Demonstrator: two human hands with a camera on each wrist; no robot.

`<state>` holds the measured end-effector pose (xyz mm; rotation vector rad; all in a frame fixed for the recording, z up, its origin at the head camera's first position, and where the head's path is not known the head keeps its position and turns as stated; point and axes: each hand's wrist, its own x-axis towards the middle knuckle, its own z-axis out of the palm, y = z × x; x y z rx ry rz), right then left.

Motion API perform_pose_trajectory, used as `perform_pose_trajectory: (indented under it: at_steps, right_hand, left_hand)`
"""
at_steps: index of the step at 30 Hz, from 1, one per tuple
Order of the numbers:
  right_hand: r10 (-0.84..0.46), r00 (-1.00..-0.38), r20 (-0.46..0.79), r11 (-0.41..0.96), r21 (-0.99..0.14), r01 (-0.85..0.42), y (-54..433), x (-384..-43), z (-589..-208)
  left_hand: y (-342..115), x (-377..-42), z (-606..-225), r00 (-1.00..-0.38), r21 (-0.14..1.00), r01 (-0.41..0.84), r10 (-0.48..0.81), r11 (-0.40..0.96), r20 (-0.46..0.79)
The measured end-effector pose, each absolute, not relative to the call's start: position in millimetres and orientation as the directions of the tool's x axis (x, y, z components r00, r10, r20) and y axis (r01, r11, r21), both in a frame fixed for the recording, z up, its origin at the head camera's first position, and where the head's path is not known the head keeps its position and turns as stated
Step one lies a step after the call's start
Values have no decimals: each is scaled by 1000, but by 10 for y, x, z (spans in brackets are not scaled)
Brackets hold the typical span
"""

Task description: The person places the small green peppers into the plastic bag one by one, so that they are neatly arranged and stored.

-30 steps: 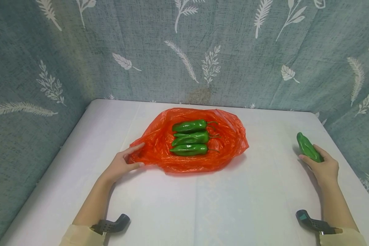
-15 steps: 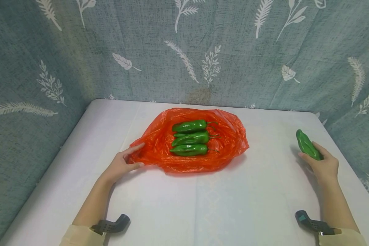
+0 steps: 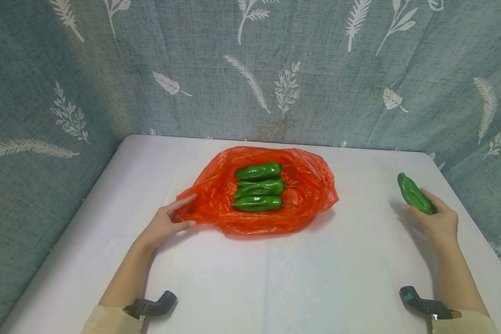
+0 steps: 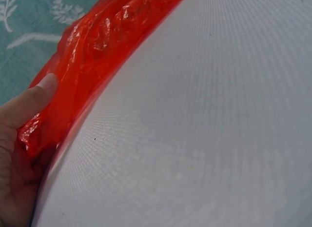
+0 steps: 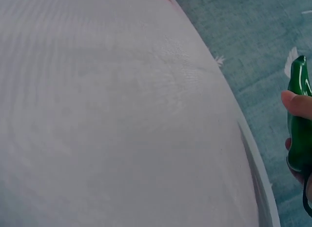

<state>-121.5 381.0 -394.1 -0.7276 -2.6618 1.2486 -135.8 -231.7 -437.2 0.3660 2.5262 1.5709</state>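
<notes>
On the white table a red plastic bag (image 3: 217,218) lies spread, with several long green peppers (image 3: 256,203) side by side on it, stems to the right. My left hand (image 3: 160,227) rests at the bag's left end, thumb and forefinger straight and wide apart on the film. The left wrist view shows the thumb (image 4: 36,97) against the red plastic; the other fingers are largely hidden. Far to the right, my right hand (image 3: 440,225) grips another green pepper (image 3: 413,192) above the table, its tip pointing away. In the right wrist view that pepper (image 5: 298,124) sits between thumb and fingers.
The white table (image 3: 309,278) has its far edge just behind the bag. A grey-green cloth with white leaf prints (image 3: 217,93) hangs behind and at both sides. Dark wrist bands with cameras (image 3: 426,306) sit on both forearms.
My right hand has moved slightly up and to the left in the head view, carrying the pepper. The left hand, the bag and the peppers on it have stayed put.
</notes>
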Motion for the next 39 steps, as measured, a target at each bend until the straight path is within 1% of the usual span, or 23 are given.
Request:
perform_pose_trajectory:
  at_steps: [8, 20, 27, 39]
  right_hand:
    - [419, -908, -22, 619, -725, 303, 3704, -1219, -3859]
    - [354, -935, 9, 641, -731, 235, 3549, -1229, -3739]
    - [301, -951, 72, 687, -708, 164, 3474, -1213, -3717]
    - [238, -967, 96, 706, -701, 104, 3289, -1203, -3630]
  left_hand:
    - [-2331, -1373, -4389, -960, 895, 127, 280, 427, 3]
    - [-2329, -1371, -4382, -958, 897, 136, 286, 422, 11]
    - [-2316, -1359, -4367, -959, 898, 137, 285, 419, 13]
    - [-2305, -1359, -4344, -959, 899, 123, 283, 420, 0]
